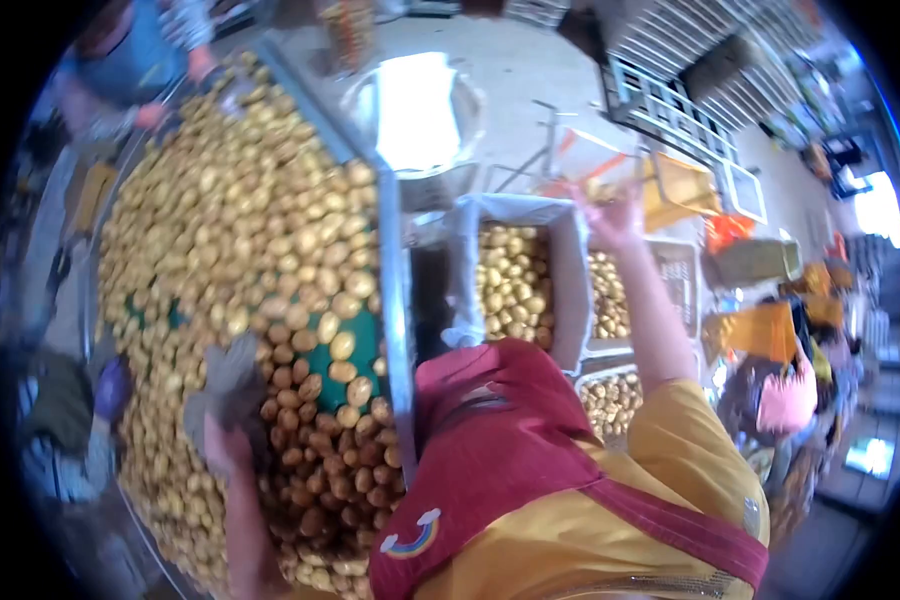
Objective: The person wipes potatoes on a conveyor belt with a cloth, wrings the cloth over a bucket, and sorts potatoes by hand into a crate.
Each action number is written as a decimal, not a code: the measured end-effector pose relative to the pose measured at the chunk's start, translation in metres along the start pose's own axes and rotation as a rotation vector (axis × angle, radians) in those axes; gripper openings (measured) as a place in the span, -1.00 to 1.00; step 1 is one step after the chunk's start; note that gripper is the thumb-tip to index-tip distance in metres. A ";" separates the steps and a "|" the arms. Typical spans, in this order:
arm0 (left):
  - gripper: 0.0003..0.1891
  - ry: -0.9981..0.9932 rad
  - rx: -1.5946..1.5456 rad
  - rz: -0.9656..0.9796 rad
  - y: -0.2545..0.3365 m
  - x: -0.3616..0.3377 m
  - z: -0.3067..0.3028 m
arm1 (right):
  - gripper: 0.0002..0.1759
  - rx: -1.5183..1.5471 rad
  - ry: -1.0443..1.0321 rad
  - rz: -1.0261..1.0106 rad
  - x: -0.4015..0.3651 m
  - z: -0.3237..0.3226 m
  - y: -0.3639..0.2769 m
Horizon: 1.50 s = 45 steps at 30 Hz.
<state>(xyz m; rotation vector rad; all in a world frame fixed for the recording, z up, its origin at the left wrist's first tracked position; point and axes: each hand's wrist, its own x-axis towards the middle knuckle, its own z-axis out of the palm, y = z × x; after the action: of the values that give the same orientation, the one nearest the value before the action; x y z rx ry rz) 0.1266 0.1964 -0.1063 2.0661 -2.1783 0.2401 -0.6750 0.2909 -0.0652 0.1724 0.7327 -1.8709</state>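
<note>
At the far left, one purple-gloved hand [113,388] of another person is seen beside the heaped potatoes [230,220], too many to be counted. The potatoes are spread over a green-bottomed table [398,330] edged with metal. The left hand [232,395], covered by a grey glove, is lowered onto them with the forearm outstretched; whether anything is gripped cannot be told. Past the rim, three potato-holding crates are seen: one lined crate [573,300], one lattice-sided crate [676,272] beside it, and one lower crate [610,370]. Above these the right hand [615,215] is extended, blurred, its grip unclear.
</note>
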 end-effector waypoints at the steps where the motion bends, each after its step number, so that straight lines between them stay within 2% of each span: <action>1: -0.49 0.065 -0.006 0.010 -0.005 -0.011 0.011 | -0.09 -0.245 -0.083 -0.262 0.011 -0.003 -0.005; 2: -0.49 0.137 0.001 0.014 -0.013 -0.013 0.020 | -0.11 -0.256 0.130 -0.204 0.026 -0.005 -0.013; 4: -0.47 0.095 -0.014 -0.237 0.013 -0.011 0.014 | -0.29 -0.551 0.258 -0.238 0.029 0.014 0.026; 5: -0.47 -0.013 -0.163 -0.400 0.047 0.000 -0.019 | -0.38 -0.696 0.328 -0.243 0.031 0.024 0.045; 6: -0.47 -0.118 -0.324 -0.549 0.071 0.013 -0.050 | -0.42 -0.868 0.225 -0.203 0.028 0.027 0.068; 7: -0.46 -0.111 -0.459 -0.599 0.064 0.015 -0.045 | -0.46 -1.034 0.123 -0.171 0.024 0.033 0.090; 9: -0.46 -0.090 -0.737 -0.684 0.047 0.011 -0.028 | -0.60 -1.255 -0.191 -0.184 -0.011 0.102 0.157; 12: -0.51 -0.268 -1.259 -0.769 0.100 0.020 -0.111 | -0.61 -1.259 -0.821 -0.095 -0.025 0.155 0.259; 13: -0.51 -0.390 -1.311 -0.706 0.104 0.020 -0.131 | -0.49 -1.322 -1.022 -0.128 -0.048 0.189 0.287; 14: -0.50 -0.511 -1.360 -0.639 0.105 0.016 -0.148 | -0.30 -1.350 -1.340 -0.152 -0.050 0.210 0.312; 15: -0.50 -0.630 -1.406 -0.569 0.106 0.011 -0.162 | -0.06 -1.298 -1.562 -0.223 -0.059 0.223 0.341; 16: -0.50 -0.684 -1.570 -0.519 0.106 0.006 -0.176 | 0.11 -1.213 -1.689 -0.168 -0.065 0.225 0.371; 17: -0.50 -0.733 -1.731 -0.459 0.107 -0.001 -0.189 | 0.17 -1.128 -1.819 -0.069 -0.076 0.232 0.392; 18: -0.49 -0.778 -1.890 -0.391 0.104 -0.008 -0.194 | 0.11 -1.202 -1.922 -0.120 -0.088 0.235 0.405; 19: -0.48 -0.784 -1.889 -0.285 0.087 -0.022 -0.186 | 0.05 -1.274 -2.023 -0.175 -0.098 0.238 0.413; 20: -0.46 -0.793 -1.883 -0.181 0.061 -0.040 -0.169 | -0.03 -1.317 -2.051 -0.062 -0.102 0.242 0.416; 22: -0.38 -0.751 -1.982 0.114 0.055 -0.022 -0.178 | -0.19 -1.405 -2.102 0.165 -0.106 0.247 0.417; 23: -0.34 -0.730 -2.035 0.260 0.052 -0.013 -0.182 | -0.27 -1.477 -2.049 0.123 -0.106 0.242 0.415; 24: -0.32 -0.683 -2.008 0.015 0.036 -0.030 -0.180 | -0.36 -1.546 -1.994 0.076 -0.105 0.236 0.412; 25: -0.29 -0.666 -1.933 -0.080 0.036 -0.022 -0.187 | -0.45 -1.613 -1.936 0.021 -0.101 0.231 0.408; 27: -0.22 -0.646 -1.784 -0.270 0.035 -0.005 -0.201 | -0.48 -1.526 -1.773 0.017 -0.087 0.221 0.400; 28: -0.22 -0.604 -1.892 -0.264 0.034 0.013 -0.205 | -0.50 -1.483 -1.692 0.011 -0.082 0.223 0.394; 29: -0.20 -0.498 -1.825 -0.347 0.031 0.027 -0.209 | -0.58 -1.553 -1.741 -0.121 -0.072 0.230 0.388; 30: -0.18 -0.397 -1.756 -0.429 0.028 0.040 -0.214 | -0.54 -1.504 -1.572 0.096 -0.074 0.252 0.380; 31: -0.26 -0.283 -1.699 -0.543 0.032 0.057 -0.229 | -0.51 -1.528 -1.436 0.187 -0.077 0.280 0.370; 32: -0.39 -0.291 -1.725 -0.449 0.009 0.084 -0.218 | -0.48 -1.538 -1.292 0.270 -0.080 0.308 0.361; 33: -0.50 -0.356 -2.022 -0.357 -0.016 0.109 -0.212 | -0.48 -1.568 -1.274 0.109 -0.081 0.337 0.357; 34: -0.53 -0.277 -1.980 -0.339 -0.016 0.135 -0.233 | -0.48 -1.600 -1.242 -0.053 -0.083 0.366 0.353; 35: -0.56 -0.200 -1.933 -0.323 -0.016 0.160 -0.254 | -0.50 -1.530 -1.327 -0.309 -0.077 0.393 0.351; 37: -0.61 -0.301 -2.108 -0.028 -0.039 0.197 -0.295 | -0.55 -1.347 -1.457 -0.829 -0.060 0.444 0.345; 39: -0.62 -0.327 -2.066 0.151 -0.040 0.201 -0.332 | -0.57 -1.237 -1.483 -0.962 -0.077 0.490 0.320; 40: -0.62 -0.337 -2.045 0.240 -0.040 0.204 -0.351 | -0.56 -1.278 -1.513 -0.935 -0.084 0.500 0.308; 41: -0.61 -0.310 -1.946 0.186 -0.038 0.190 -0.347 | -0.56 -1.318 -1.543 -0.909 -0.090 0.501 0.298; 42: -0.59 -0.291 -1.846 0.132 -0.035 0.176 -0.344 | -0.53 -1.331 -1.643 -1.057 -0.092 0.493 0.293; 43: -0.58 -0.278 -1.747 0.080 -0.033 0.162 -0.341 | -0.43 -1.378 -1.734 -1.028 -0.092 0.478 0.289; 44: -0.55 -0.291 -1.641 0.007 -0.024 0.152 -0.333 | -0.32 -1.478 -1.831 -0.847 -0.089 0.456 0.293; 45: -0.53 -0.403 -1.513 -0.110 0.001 0.144 -0.314 | -0.20 -1.599 -1.900 -0.612 -0.083 0.431 0.305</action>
<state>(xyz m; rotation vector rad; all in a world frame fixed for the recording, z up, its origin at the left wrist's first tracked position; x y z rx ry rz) 0.1134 0.1198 0.2298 1.2493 -1.3824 -1.4337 -0.2788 0.0419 0.1931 -2.5436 0.5360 -0.5917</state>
